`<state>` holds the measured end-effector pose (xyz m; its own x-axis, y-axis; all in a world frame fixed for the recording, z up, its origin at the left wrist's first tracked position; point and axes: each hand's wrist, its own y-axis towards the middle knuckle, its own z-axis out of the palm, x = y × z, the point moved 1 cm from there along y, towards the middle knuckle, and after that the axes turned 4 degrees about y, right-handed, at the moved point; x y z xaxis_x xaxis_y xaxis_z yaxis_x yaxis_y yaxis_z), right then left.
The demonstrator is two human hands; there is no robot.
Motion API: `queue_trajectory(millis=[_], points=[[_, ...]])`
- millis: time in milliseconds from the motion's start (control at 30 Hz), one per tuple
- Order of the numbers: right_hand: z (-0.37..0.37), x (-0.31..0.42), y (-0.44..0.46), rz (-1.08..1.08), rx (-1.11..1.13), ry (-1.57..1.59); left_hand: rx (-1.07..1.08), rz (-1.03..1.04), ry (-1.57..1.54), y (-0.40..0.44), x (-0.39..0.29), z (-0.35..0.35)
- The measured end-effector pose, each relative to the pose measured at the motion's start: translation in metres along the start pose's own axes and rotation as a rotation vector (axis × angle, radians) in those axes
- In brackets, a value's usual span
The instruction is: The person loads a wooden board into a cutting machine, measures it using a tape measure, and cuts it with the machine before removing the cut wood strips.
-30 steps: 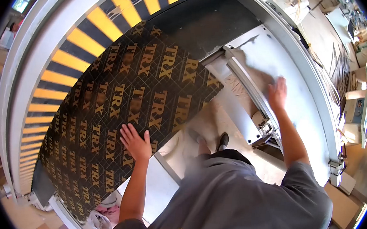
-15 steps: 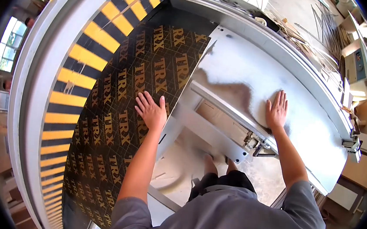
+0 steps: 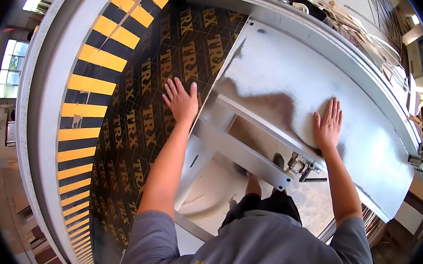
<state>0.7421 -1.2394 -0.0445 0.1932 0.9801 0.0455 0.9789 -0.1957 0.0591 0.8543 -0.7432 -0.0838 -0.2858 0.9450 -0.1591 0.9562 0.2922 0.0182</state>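
Observation:
A dark board [image 3: 146, 71] printed with gold "TRX" letters lies on the machine bed at the left, along the striped guard. My left hand [image 3: 181, 99] rests flat on it near its right edge, fingers spread. On the silvery metal table [image 3: 273, 57] to the right, my right hand [image 3: 329, 124] lies flat with the thumb apart, beside a dark worn patch. Neither hand holds anything.
A yellow-and-black striped guard [image 3: 87, 101] curves along the left. A metal rail [image 3: 263, 119] and a clamp-like mechanism [image 3: 301, 166] sit between the hands and my body. Wood strips [image 3: 351, 31] are piled beyond the far fence [image 3: 301, 26].
The board has shifted away from me and now lies straight along the metal table's left edge. My left hand has moved forward with it. The view has turned, and my right hand stays on the table.

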Motion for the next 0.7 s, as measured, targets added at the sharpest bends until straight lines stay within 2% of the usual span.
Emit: queue_trajectory(millis=[67, 100, 133, 200, 233, 267, 300, 700], points=[[-0.001, -0.011, -0.009, 0.014, 0.031, 0.024, 0.003, 0.119, -0.363, -0.006, 0.028, 0.003], [-0.002, -0.015, -0.008, 0.021, 0.034, 0.037, -0.039, 0.058, -0.577, -0.029, 0.039, 0.0], [-0.005, -0.019, -0.01, 0.019, 0.034, 0.033, -0.014, -0.01, -0.498, -0.061, 0.051, -0.02], [-0.005, -0.028, -0.016, 0.031, 0.053, 0.01, 0.005, -0.008, -0.144, -0.124, 0.097, -0.042], [-0.002, -0.033, -0.017, 0.04, 0.056, 0.003, 0.043, -0.062, 0.051, -0.155, 0.124, -0.045], [0.0, -0.039, -0.021, 0.038, 0.047, -0.016, 0.168, -0.204, 0.089, -0.181, 0.146, -0.041], [0.002, -0.041, -0.021, 0.036, 0.037, -0.012, 0.13, -0.093, 0.238, -0.201, 0.153, -0.046], [0.028, -0.146, -0.118, 0.058, -0.025, -0.023, 0.061, 0.022, 0.342, -0.195, 0.153, -0.024]])
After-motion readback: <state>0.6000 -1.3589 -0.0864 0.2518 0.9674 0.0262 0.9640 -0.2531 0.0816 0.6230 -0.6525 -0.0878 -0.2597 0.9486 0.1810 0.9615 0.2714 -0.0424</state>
